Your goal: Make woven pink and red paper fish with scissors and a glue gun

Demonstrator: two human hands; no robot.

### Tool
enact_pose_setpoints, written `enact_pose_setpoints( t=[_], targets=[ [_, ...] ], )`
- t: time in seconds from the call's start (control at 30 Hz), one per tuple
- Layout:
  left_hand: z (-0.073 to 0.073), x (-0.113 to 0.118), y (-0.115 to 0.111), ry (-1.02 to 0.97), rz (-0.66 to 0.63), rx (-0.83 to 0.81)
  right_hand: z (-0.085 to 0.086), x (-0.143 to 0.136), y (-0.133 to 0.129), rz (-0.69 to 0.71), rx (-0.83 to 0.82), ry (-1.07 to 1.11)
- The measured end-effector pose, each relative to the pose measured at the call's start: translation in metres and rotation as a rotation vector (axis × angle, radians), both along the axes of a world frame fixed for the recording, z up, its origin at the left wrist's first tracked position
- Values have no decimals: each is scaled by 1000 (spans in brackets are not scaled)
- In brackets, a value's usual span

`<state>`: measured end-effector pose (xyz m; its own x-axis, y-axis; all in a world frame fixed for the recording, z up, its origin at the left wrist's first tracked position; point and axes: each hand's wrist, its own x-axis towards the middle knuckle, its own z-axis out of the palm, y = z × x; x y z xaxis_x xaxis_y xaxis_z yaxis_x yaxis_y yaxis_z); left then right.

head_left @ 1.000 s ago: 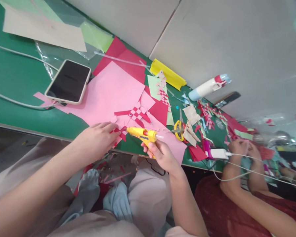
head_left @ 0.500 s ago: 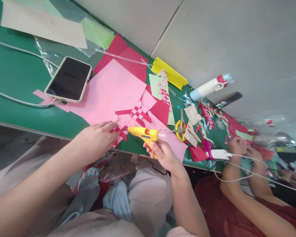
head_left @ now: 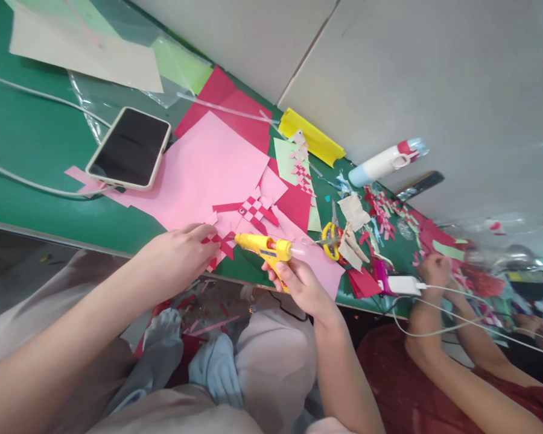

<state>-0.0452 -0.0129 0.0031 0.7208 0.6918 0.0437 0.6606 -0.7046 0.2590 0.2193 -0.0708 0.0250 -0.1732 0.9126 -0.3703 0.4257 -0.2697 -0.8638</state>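
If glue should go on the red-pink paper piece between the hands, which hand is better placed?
Right, probably: the right hand holds the yellow glue gun, nozzle beside the paper piece; the left hand touches that piece.

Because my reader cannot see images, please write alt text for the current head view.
A person's right hand holds a yellow glue gun, its tip close to a red-and-pink paper piece touched by the left hand. A pink sheet, a phone and yellow-handled scissors lie on the green table; another person's hands are at the right.
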Motion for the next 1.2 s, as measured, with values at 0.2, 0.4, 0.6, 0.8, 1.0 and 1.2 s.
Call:
enact_pose_setpoints(
  t=[0.2,0.4,0.6,0.8,1.0,1.2],
  targets=[
    [4,0,1,24,-9,-41,-2,1,1,-1,3,24],
    [6,0,0,20,-9,-47,-3,2,1,4,3,24],
    [4,-1,0,15,-8,-56,-2,0,0,9,8,16],
    [3,-1,0,-18,3,-52,0,0,0,12,13,4],
    [3,-1,-1,5,-1,-39,-1,-1,1,11,-5,-14],
    [2,-1,0,23,2,-26,-2,0,1,30,-2,-53]
  ],
)
